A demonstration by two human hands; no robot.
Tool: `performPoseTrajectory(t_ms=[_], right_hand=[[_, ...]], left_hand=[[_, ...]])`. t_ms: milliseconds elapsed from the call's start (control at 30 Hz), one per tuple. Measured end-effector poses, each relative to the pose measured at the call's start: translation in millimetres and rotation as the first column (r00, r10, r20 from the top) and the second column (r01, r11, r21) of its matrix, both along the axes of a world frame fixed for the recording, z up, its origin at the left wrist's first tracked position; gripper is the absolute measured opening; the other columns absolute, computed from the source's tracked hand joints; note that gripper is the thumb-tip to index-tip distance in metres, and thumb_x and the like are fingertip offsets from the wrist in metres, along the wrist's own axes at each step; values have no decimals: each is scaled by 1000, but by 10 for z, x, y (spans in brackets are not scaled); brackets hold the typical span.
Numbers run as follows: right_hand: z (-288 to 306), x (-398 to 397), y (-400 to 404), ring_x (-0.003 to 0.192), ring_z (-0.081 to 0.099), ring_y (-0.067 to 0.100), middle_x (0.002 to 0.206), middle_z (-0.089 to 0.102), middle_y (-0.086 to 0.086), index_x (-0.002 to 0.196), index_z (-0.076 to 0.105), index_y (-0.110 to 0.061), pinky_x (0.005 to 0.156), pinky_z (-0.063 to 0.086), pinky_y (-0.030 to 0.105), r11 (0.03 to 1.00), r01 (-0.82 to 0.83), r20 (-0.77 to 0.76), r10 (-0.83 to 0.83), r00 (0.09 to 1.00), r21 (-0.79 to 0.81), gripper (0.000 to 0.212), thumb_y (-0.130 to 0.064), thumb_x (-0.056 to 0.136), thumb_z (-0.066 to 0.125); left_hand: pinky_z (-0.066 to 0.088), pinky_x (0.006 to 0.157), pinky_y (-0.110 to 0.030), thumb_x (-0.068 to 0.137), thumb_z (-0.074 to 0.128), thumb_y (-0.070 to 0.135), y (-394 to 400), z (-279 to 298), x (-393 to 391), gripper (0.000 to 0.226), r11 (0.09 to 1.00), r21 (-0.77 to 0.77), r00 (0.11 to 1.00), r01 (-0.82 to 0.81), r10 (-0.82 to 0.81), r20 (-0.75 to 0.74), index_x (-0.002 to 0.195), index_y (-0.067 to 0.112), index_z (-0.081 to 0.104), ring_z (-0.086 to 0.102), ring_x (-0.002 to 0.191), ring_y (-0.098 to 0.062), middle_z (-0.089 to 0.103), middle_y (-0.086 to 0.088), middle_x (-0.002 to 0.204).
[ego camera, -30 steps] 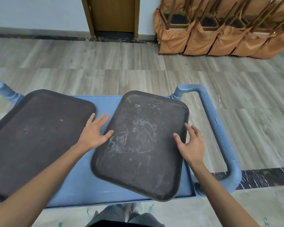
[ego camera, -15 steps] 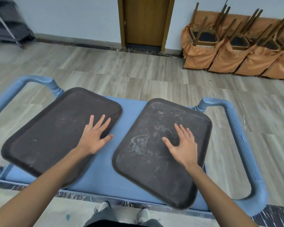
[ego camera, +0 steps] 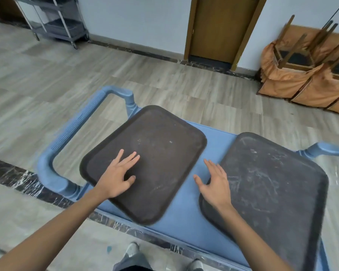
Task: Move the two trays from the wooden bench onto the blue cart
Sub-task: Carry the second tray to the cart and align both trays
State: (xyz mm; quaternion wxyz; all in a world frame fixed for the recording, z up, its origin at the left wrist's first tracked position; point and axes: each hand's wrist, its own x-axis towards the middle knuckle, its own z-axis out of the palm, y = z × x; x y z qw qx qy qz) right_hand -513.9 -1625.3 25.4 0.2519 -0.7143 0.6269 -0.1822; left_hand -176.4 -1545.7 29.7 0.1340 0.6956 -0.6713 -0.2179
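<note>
On the blue cart (ego camera: 213,145), the right hand (ego camera: 215,186) has slid to its tray's (ego camera: 272,182) left edge, fingers spread, gripping nothing.

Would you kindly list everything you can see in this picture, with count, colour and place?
Trays: two, dark brown, side by side on the cart top; the second is on the right.
Cart: one, blue, in front of the person, a looped handle at each end.
Metal trolley: one, grey, far left by the wall.
Door: one, brown wood, shut, in the far wall.
Upturned chairs: several, orange covers and wooden legs, far right against the wall.
Floor: grey wood-look planks with a dark marble strip.
Left hand: open, flat on the left tray.
Right hand: open, at the right tray's near-left edge.
Shoes: two, grey, bottom edge.
</note>
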Motion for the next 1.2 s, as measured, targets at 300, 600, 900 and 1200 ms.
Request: performPoseTrajectory(t_ms=[300,600,900,1200], right_hand=[[-233,669,255,131,51,24,148,50,2,150,38,-23,110,39,47,948,208,112,-241,964,243,68,-21,90,69],[-272,906,369,102,66,24,142,49,7,142,50,-15,99,46,41,956,229,-3,-232,973,182,54,-11,90,62],[-257,851,267,127,53,28,156,36,11,144,49,-11,104,42,41,971,176,-70,-167,983,164,53,-6,91,50],[-216,570,28,117,57,24,154,36,5,143,48,-10,99,42,34,974,91,-71,-78,994,205,55,0,89,49]], left_hand=[[33,110,-26,86,61,38,477,-156,514,56,909,8,909,416,-416,19,140,35,50,39,130,-6,50,17,141],[47,61,-24,80,71,19,616,-192,504,36,738,-25,725,674,-654,216,111,37,72,57,82,-10,64,20,94],[46,51,-23,84,71,24,673,-171,271,38,694,-35,663,719,-670,334,119,35,64,52,78,-9,61,20,97],[29,40,-17,56,81,8,896,-205,-403,69,787,97,733,609,-606,309,115,41,68,57,81,-5,64,25,99]])
